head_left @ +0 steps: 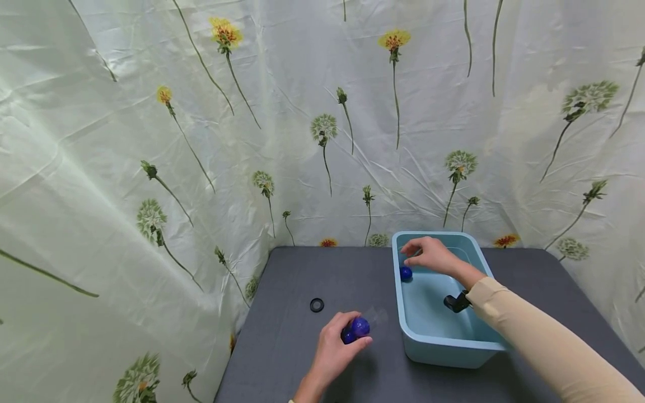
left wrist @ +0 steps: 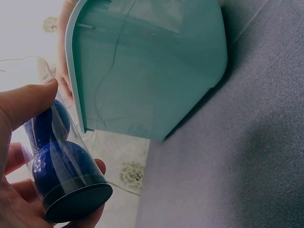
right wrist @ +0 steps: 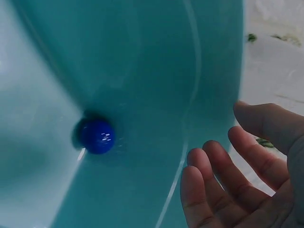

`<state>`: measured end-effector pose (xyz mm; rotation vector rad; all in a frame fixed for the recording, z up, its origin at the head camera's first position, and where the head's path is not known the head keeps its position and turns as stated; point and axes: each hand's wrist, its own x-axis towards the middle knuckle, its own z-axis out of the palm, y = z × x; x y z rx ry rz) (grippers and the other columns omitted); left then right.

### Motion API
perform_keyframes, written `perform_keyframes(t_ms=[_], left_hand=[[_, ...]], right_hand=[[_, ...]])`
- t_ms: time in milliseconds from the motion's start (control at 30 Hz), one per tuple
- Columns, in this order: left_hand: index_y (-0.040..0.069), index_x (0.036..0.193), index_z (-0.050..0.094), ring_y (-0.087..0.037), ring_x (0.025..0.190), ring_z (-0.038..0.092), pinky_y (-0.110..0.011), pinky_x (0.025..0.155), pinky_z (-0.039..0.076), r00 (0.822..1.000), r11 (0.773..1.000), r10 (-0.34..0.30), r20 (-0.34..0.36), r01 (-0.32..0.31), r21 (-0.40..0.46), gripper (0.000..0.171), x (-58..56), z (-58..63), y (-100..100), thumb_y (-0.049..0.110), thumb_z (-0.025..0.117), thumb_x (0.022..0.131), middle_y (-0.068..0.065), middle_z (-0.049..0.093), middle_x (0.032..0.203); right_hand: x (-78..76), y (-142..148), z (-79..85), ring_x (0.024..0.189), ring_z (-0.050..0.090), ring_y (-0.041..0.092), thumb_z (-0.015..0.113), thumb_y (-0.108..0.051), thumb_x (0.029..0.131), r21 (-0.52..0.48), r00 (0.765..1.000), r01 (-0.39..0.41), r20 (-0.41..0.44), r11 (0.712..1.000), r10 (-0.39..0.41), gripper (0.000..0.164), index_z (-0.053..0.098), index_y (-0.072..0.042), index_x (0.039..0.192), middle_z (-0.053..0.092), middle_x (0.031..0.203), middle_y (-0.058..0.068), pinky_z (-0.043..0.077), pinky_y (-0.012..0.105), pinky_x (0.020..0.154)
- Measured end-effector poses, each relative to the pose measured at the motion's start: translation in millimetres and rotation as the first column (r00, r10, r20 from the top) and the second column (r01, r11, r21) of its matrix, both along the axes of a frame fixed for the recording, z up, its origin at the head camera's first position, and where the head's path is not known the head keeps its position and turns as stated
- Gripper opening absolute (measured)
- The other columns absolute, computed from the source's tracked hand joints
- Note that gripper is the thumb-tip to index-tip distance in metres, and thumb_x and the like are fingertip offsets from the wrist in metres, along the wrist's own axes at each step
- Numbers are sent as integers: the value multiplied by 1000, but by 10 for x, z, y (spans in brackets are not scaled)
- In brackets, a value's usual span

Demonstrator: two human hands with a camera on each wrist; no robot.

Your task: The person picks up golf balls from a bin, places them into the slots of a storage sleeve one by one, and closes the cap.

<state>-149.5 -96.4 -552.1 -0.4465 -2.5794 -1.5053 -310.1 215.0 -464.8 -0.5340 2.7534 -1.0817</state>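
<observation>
My left hand grips a clear plastic tube with dark blue balls inside it. One end of the tube has a dark cap; in the left wrist view the thumb lies on one side and fingers on the other. Over the left part of a light blue bin hovers my right hand, its fingers loosely bent and nothing between them. Below those fingers, a single blue ball lies on the bin's floor against its wall, apart from the hand.
On the dark grey table, a black ring lies left of the bin. Behind the table hangs a pale curtain printed with dandelions. A black wrist mount sits beneath the right forearm, over the bin.
</observation>
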Motion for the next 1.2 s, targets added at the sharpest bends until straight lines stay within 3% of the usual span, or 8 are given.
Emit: perform_keyframes(t_ms=[333, 567, 767, 1200], left_hand=[[33, 122, 67, -9, 96, 60, -31, 82, 52, 1000, 1000, 16, -15, -16, -7, 46, -40, 12, -18, 41, 85, 80, 12, 63, 109], [32, 121, 67, -8, 95, 60, -30, 81, 52, 999, 1000, 20, -30, -20, -12, 46, -54, -1, -42, 39, 86, 80, 12, 63, 107], [32, 121, 67, -9, 96, 60, -30, 82, 52, 1000, 1000, 19, 16, -19, -7, 45, -52, -32, -52, 42, 85, 80, 13, 63, 107], [34, 120, 67, -8, 97, 61, -31, 83, 53, 999, 1000, 30, 25, -29, -8, 46, -104, -41, -9, 44, 85, 79, 14, 63, 108]], right_hand=[[-220, 39, -335, 93, 66, 25, 74, -10, 91, 22, 999, 16, 35, 1000, -17, 34, 67, 5, 120, 71, 104, 13, 53, 44, 79], [-317, 62, -547, 91, 68, 28, 76, -9, 88, 91, 996, -17, 91, 996, 9, 39, 66, 6, 122, 71, 103, 16, 54, 42, 74], [-330, 41, -657, 95, 67, 32, 77, -8, 87, 144, 988, -59, 148, 988, 37, 47, 61, 9, 128, 68, 109, 24, 54, 43, 77], [-392, 28, -766, 93, 67, 29, 79, -6, 83, 220, 989, -89, 136, 971, 60, 43, 67, 6, 122, 71, 101, 18, 53, 44, 81]])
